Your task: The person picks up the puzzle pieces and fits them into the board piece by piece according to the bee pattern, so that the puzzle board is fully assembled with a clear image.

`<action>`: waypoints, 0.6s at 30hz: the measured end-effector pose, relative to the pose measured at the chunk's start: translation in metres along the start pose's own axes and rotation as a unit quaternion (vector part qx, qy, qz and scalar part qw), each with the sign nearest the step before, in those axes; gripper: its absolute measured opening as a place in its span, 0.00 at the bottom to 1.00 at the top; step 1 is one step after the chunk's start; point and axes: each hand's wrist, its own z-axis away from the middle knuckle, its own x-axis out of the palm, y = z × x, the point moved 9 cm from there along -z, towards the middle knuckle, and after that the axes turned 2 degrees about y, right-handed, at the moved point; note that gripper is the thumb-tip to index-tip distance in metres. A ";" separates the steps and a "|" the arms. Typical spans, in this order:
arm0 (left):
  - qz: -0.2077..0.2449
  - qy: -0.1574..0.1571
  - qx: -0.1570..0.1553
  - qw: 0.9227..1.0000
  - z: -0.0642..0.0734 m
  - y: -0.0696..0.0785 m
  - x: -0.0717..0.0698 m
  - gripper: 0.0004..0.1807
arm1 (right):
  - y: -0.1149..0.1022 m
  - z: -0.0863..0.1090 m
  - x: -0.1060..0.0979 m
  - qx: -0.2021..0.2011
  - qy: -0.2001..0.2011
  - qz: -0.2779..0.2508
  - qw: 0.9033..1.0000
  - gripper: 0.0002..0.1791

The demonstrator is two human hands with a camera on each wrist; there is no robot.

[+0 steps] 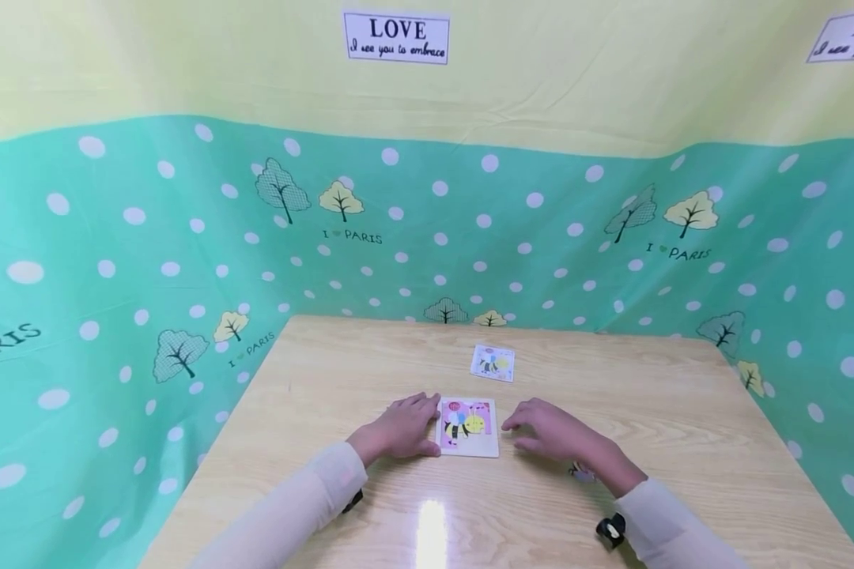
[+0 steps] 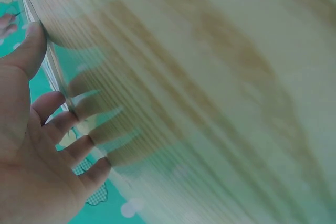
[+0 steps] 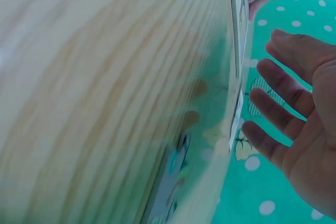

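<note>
A square white-framed puzzle board (image 1: 468, 449) with a pink picture of a yellow-and-black bee lies flat on the table. My left hand (image 1: 407, 427) rests at its left edge, thumb near the front corner and fingers near the back one. In the left wrist view the left hand's thumb and fingers (image 2: 47, 103) look spread along the board's thin edge. Just right of the board, my right hand (image 1: 549, 429) hovers with loosely bent, separated fingers. The right wrist view shows nothing in the right hand (image 3: 299, 103), with the board (image 3: 239, 24) beyond it.
Behind the board lies a picture card (image 1: 493, 363) with a similar bee. Under my right wrist is a small printed piece (image 1: 582, 472), partly hidden by the forearm. The wooden table (image 1: 356, 359) meets a green dotted curtain (image 1: 356, 273) at the back and sides.
</note>
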 end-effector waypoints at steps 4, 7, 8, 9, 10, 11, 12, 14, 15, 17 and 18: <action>-0.007 0.005 0.003 1.000 0.000 0.000 0.000 0.50 | 0.009 0.011 -0.004 0.012 0.006 -0.010 1.000 0.15; -0.010 0.007 0.006 1.000 0.000 0.001 -0.001 0.51 | 0.016 0.019 -0.008 0.023 0.012 -0.019 0.999 0.16; -0.010 0.007 0.006 1.000 0.000 0.001 -0.001 0.51 | 0.019 0.022 -0.010 0.028 0.013 -0.022 0.999 0.16; -0.010 0.007 0.006 1.000 0.000 0.001 -0.001 0.51 | 0.022 0.025 -0.011 0.032 0.015 -0.024 0.999 0.16; -0.008 0.006 0.006 1.000 0.000 0.001 -0.001 0.51 | 0.025 0.028 -0.013 0.037 0.018 -0.025 0.999 0.16; -0.007 0.005 0.006 1.000 0.000 0.001 -0.001 0.51 | 0.027 0.031 -0.014 0.041 0.019 -0.026 0.999 0.16; -0.006 0.005 0.006 1.000 -0.001 0.001 -0.001 0.51 | 0.030 0.034 -0.015 0.045 0.021 -0.026 0.998 0.16; -0.007 0.003 0.005 1.000 -0.001 0.001 -0.001 0.50 | 0.035 0.040 -0.016 0.051 0.024 -0.027 0.998 0.16; -0.007 0.002 0.004 1.000 -0.001 0.001 0.000 0.50 | 0.037 0.043 -0.016 0.050 0.026 -0.026 0.998 0.16; -0.006 0.003 0.003 1.000 0.000 0.001 0.000 0.50 | 0.039 0.049 -0.016 0.045 0.025 -0.023 0.998 0.16; -0.004 0.003 0.003 1.000 0.000 0.002 0.000 0.50 | 0.040 0.051 -0.015 0.041 0.024 -0.023 0.999 0.16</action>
